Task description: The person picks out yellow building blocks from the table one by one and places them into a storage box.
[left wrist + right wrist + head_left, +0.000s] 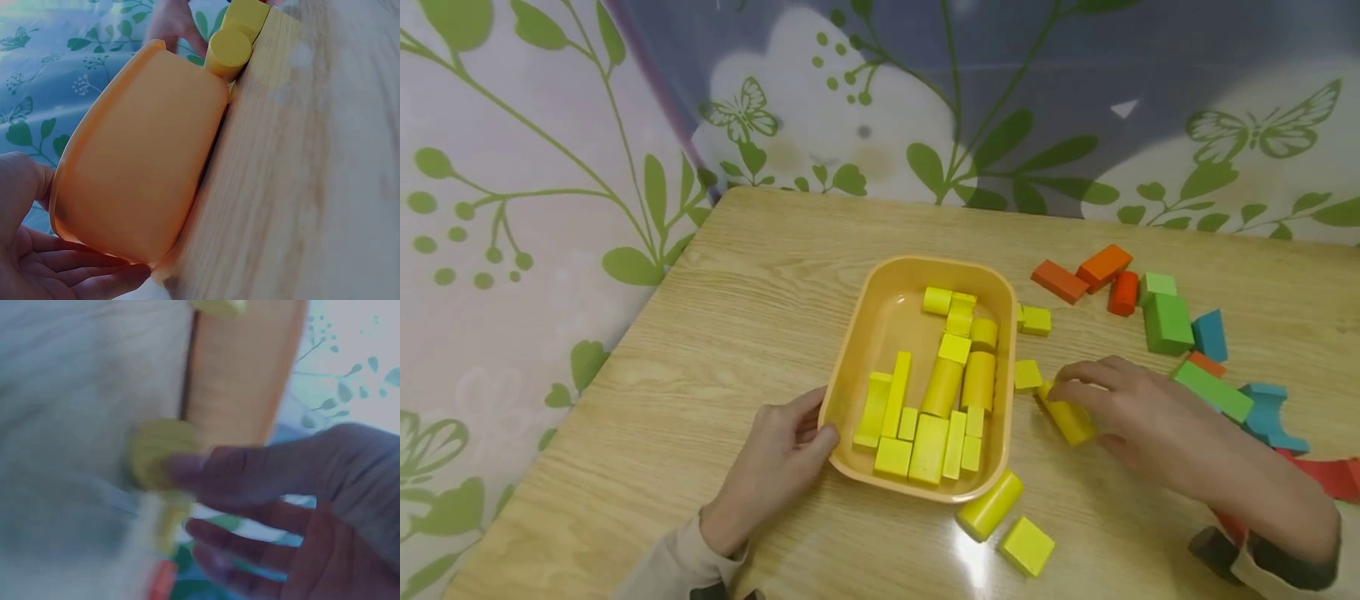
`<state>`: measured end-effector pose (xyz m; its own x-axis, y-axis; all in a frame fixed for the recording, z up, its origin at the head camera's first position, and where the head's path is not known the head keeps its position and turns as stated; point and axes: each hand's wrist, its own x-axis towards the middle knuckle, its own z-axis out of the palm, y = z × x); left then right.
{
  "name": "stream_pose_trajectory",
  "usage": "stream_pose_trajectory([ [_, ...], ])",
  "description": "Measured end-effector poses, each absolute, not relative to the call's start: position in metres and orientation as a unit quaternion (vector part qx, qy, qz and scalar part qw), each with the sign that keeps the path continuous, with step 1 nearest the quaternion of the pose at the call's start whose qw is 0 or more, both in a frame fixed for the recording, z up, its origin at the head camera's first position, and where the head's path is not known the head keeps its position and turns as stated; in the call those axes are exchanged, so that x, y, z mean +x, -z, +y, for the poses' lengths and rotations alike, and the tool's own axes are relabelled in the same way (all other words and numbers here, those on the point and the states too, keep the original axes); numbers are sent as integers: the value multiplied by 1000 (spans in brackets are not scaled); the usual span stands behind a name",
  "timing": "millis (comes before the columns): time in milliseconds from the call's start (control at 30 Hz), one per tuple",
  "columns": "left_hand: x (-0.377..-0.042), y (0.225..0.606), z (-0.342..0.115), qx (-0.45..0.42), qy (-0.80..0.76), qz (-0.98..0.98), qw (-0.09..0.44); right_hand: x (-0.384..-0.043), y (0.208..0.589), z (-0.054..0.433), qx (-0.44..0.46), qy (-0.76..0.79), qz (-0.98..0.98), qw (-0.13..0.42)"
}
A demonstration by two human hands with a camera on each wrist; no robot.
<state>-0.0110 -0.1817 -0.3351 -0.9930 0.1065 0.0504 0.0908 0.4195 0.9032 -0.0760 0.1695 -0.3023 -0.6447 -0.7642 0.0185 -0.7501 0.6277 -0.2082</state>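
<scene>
An orange plastic tray (885, 329) stands on the table with several yellow blocks (930, 450) inside. My left hand (775, 458) grips its near left corner, the thumb over the rim and the fingers against the outer wall, as the left wrist view also shows. Right of the tray, my right hand (1150, 425) pinches a yellow cylinder block (1070, 422) that lies slanted at the tabletop. In the blurred right wrist view the thumb (194, 472) presses on the round end of that cylinder (156, 447).
Near the tray's front right corner lie another yellow cylinder (992, 506) and a yellow cube (1027, 547). More yellow blocks (1036, 321) sit along its right side. Orange, green (1168, 323), blue (1273, 417) and red blocks spread across the right. A patterned wall (880, 125) backs the table.
</scene>
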Motion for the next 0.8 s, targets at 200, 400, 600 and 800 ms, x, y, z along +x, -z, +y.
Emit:
stream_pose_trajectory([
  [200,-11,336,-182,61,-539,840,10,-90,314,176,-430,101,894,78],
  [400,-11,335,-183,60,-532,845,5,-101,281,165,-421,141,895,41],
  [600,-11,336,-184,53,-530,846,3,-116,248,114,-427,202,881,-13],
  [800,-11,336,-184,61,-534,844,8,-145,255,66,-399,167,901,38],
])
